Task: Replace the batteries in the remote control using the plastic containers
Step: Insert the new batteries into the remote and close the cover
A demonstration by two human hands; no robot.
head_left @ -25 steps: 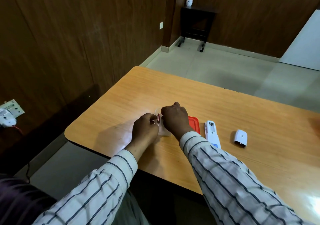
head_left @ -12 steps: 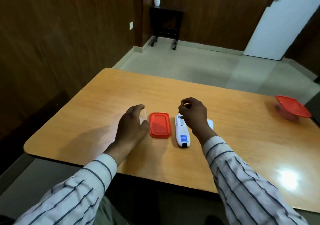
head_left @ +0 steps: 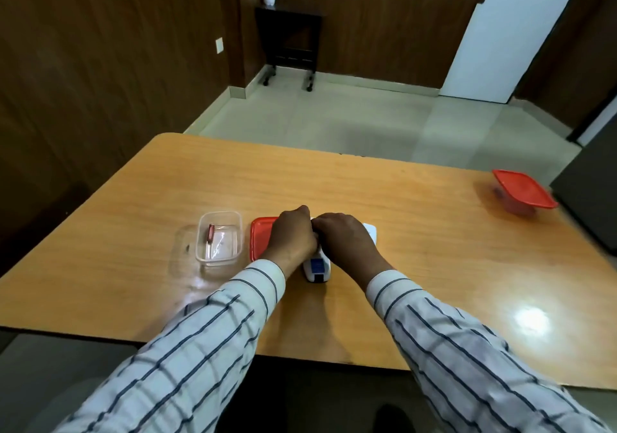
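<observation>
A white remote control point(head_left: 316, 267) lies face down on the wooden table point(head_left: 400, 232), only its near end showing. My left hand point(head_left: 293, 234) and my right hand point(head_left: 344, 237) both press on its far part, fingers curled over it; what lies under them is hidden. A clear plastic container point(head_left: 219, 239) stands open to the left with one red battery point(head_left: 210, 232) inside. Its red lid point(head_left: 258, 237) lies flat between the container and my left hand. The remote's white back cover point(head_left: 372, 234) peeks out beyond my right hand.
A second container with a red lid point(head_left: 522, 192) sits closed at the table's far right. A dark side table point(head_left: 288, 41) stands against the back wall beside a white door point(head_left: 507, 31). A dark object point(head_left: 587, 198) borders the table's right edge.
My left hand left the clear container and joined my right hand on the remote. My right hand, which carried a battery from the container, came down onto the remote. The view turned right.
</observation>
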